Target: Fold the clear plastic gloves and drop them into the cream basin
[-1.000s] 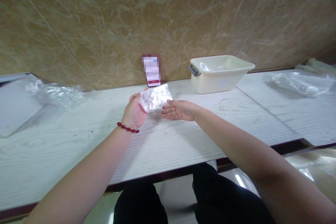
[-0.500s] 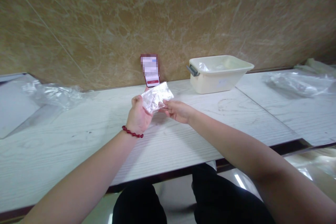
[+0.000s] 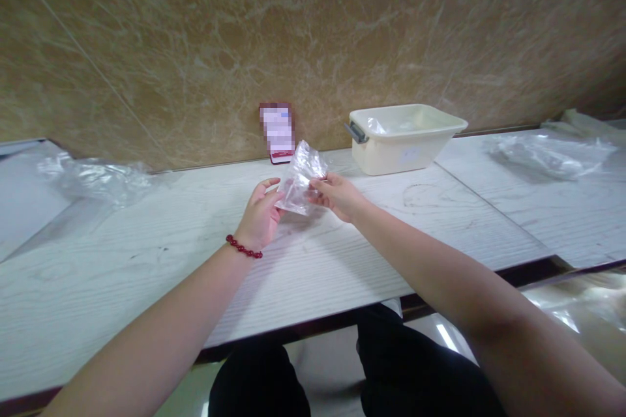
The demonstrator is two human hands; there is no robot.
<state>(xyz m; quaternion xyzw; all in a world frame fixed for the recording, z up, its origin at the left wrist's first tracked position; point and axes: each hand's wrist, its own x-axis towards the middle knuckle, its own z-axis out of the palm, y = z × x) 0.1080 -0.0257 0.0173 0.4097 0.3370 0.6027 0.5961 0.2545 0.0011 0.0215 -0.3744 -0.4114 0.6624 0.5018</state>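
A clear plastic bag (image 3: 299,184) is held up above the table (image 3: 313,273), tilted between both hands, probably so its edges can be worked from two sides. The right hand (image 3: 338,197) pinches its right side, thumb on top and fingers curled under; the left hand (image 3: 261,212) is partly open – thumb and a lower finger lightly gripping the left edge, the index finger raised. The phone (image 3: 278,133) leans on the wall (image 3: 195,65), presumably for easy viewing, its screen text blurred out. The tub (image 3: 391,153) bears a faint label (image 3: 409,154) – unreadable.
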